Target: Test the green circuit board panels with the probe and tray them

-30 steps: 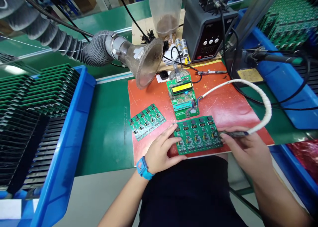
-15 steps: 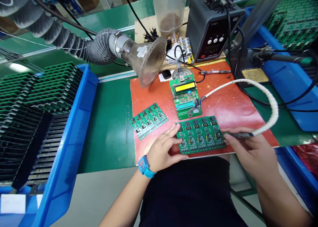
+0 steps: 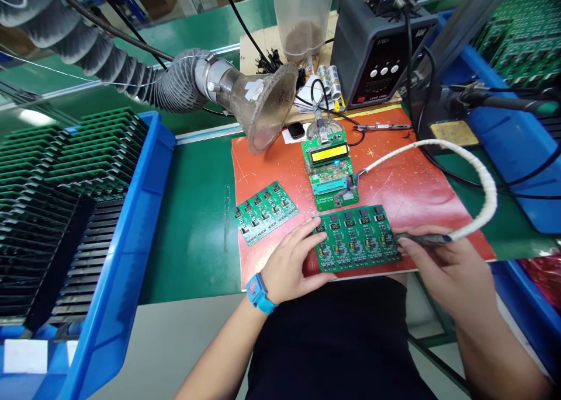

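A green circuit board with a row of small digit displays lies at the front edge of the red mat. My left hand rests at its left end, fingers stretched over the corner and thumb out along the front edge. My right hand is closed around a dark probe, whose tip meets the board's right edge. From the probe a white wrapped cable loops back to a programmer board with a lit yellow screen. A second, similar circuit board lies to the left.
Left stands a blue bin with racked boards; another blue bin is at right. A fume extractor funnel hangs over the mat. Behind are a soldering station, a plastic bag and a tweezers-like tool.
Both hands and the circuit board hold nearly the same places, with the probe still at the board's right edge. The whole view has shifted slightly.
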Action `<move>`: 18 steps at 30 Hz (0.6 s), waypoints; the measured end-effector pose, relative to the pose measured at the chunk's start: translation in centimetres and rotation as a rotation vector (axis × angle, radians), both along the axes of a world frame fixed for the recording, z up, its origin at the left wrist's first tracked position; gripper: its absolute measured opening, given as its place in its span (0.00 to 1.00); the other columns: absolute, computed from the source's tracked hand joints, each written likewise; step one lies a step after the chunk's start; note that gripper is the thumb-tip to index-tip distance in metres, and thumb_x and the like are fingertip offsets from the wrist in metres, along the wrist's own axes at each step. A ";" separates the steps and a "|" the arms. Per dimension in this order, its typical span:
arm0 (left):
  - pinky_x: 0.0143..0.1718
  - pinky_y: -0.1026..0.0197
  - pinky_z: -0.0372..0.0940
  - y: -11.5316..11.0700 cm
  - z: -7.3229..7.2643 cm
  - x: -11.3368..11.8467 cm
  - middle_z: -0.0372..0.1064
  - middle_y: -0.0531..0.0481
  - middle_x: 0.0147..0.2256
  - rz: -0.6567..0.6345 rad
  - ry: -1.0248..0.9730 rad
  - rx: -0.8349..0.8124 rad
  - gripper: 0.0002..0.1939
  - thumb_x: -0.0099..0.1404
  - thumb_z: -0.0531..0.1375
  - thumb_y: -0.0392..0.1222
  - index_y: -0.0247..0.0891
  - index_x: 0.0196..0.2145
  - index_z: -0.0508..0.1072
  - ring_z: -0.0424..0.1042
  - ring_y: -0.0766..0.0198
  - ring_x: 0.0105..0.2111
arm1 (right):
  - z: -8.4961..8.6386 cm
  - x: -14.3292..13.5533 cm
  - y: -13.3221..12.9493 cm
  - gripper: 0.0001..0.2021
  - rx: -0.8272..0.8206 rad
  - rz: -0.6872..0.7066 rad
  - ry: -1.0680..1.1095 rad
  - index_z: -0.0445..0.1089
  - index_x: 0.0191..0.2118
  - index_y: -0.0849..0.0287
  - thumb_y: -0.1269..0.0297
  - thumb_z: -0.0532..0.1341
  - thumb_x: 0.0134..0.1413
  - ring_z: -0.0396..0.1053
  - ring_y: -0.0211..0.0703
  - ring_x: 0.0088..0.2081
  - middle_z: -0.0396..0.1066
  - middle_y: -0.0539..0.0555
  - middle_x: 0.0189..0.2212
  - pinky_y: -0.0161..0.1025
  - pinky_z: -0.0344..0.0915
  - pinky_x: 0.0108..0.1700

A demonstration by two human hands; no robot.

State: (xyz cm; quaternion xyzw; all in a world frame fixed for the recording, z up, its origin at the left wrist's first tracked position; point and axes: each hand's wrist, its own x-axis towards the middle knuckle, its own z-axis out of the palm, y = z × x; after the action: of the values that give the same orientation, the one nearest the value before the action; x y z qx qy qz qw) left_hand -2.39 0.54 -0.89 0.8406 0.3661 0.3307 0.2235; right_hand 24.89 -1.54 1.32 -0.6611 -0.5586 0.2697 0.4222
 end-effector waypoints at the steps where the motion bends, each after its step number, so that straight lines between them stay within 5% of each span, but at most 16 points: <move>1: 0.60 0.42 0.63 0.0 0.1 0.0 0.56 0.32 0.63 -0.002 0.049 0.018 0.37 0.62 0.65 0.53 0.39 0.62 0.58 0.58 0.47 0.64 | -0.1 0.0 0.0 0.09 0.003 -0.001 0.001 0.72 0.40 0.53 0.56 0.66 0.56 0.77 0.47 0.35 0.77 0.52 0.35 0.41 0.76 0.38; 6: 0.59 0.39 0.61 0.0 0.3 0.1 0.46 0.36 0.65 -0.027 0.214 0.041 0.28 0.65 0.61 0.53 0.46 0.60 0.64 0.54 0.41 0.65 | -0.3 0.1 0.1 0.09 -0.007 -0.005 -0.002 0.73 0.40 0.53 0.56 0.65 0.56 0.76 0.47 0.36 0.77 0.52 0.35 0.42 0.75 0.41; 18: 0.61 0.42 0.60 0.0 0.4 0.2 0.47 0.37 0.65 -0.012 0.165 0.058 0.25 0.66 0.60 0.53 0.42 0.57 0.67 0.55 0.46 0.64 | -0.1 0.0 0.2 0.10 0.013 -0.004 -0.022 0.72 0.39 0.53 0.54 0.65 0.56 0.76 0.47 0.35 0.77 0.52 0.34 0.40 0.76 0.39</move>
State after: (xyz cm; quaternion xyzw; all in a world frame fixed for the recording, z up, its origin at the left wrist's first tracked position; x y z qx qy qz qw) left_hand -2.24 0.52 -0.53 0.8732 0.3686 0.2696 0.1701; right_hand 24.91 -1.37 1.20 -0.6623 -0.5637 0.2578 0.4210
